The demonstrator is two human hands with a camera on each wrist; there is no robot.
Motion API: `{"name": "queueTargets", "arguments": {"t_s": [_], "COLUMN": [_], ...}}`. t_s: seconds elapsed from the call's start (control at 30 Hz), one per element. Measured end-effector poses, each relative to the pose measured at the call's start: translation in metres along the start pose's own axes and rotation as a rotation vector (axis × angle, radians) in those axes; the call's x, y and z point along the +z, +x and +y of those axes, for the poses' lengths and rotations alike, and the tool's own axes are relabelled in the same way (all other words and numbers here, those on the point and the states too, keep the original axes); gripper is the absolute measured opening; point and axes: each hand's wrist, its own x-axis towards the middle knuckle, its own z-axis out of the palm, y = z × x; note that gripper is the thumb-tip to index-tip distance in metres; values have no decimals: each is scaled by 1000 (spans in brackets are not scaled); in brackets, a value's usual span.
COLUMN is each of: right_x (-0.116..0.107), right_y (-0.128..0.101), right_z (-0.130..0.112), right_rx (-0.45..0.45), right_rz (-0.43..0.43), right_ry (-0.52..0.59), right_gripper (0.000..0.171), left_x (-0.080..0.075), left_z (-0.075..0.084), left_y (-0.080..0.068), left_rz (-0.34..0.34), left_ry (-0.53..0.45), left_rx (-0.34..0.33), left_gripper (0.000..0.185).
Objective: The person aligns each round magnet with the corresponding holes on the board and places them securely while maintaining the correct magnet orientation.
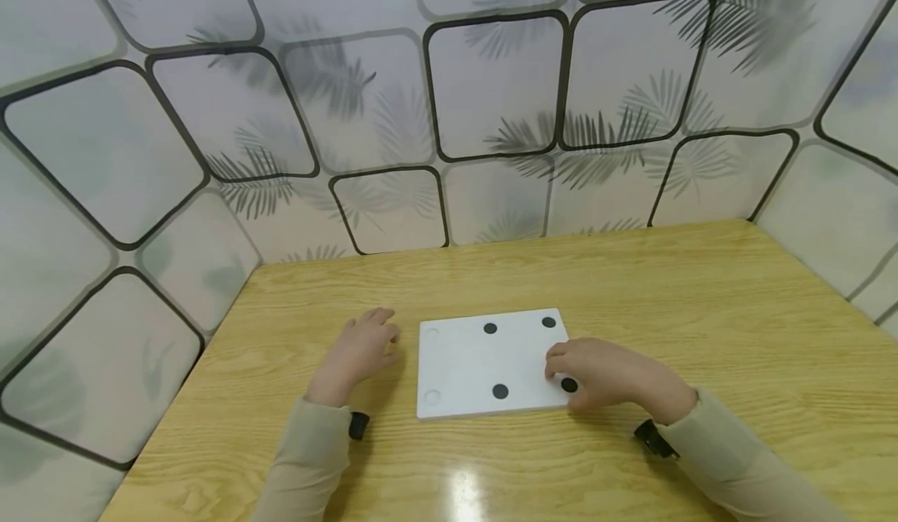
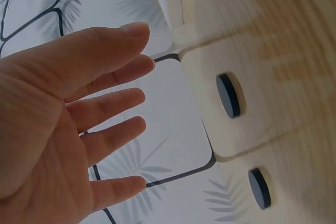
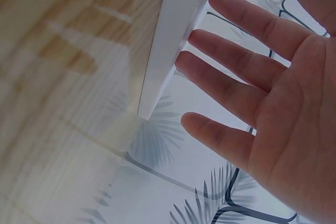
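Observation:
A white board (image 1: 459, 366) lies flat on the table, with several black discs (image 1: 500, 391) on its middle and right side. Two shallow round recesses (image 1: 432, 397) show at its left end. My right hand (image 1: 610, 374) is over the board's right edge, beside a black disc (image 1: 569, 385); its fingers are spread and hold nothing. To the left of the board is my left hand (image 1: 359, 354), fingers apart and gently bent around nothing. Two more black discs (image 2: 228, 95) appear on the wood near it in the left wrist view; the head view does not show them.
The wooden table (image 1: 491, 460) reaches back to walls of patterned cloth (image 1: 491, 86) with leaf shapes and dark outlines. A small black device (image 1: 358, 425) sits at the left wrist, and another black device (image 1: 655, 438) at the right.

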Motion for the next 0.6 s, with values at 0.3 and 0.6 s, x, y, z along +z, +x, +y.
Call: {"name": "queueTargets", "arguments": {"t_s": [0.3, 0.6], "right_x": [0, 0], "right_y": [0, 0], "right_z": [0, 0], "right_rx": [12, -2], "right_rz": [-6, 3], "right_ry": [8, 13], "right_gripper": [29, 29], "left_x": [1, 2], "left_z": [-10, -16], "left_y": [-11, -16], "left_rz": [11, -13], "left_ry": [7, 22], "left_rx": [-8, -24], "left_gripper": [20, 20]}}
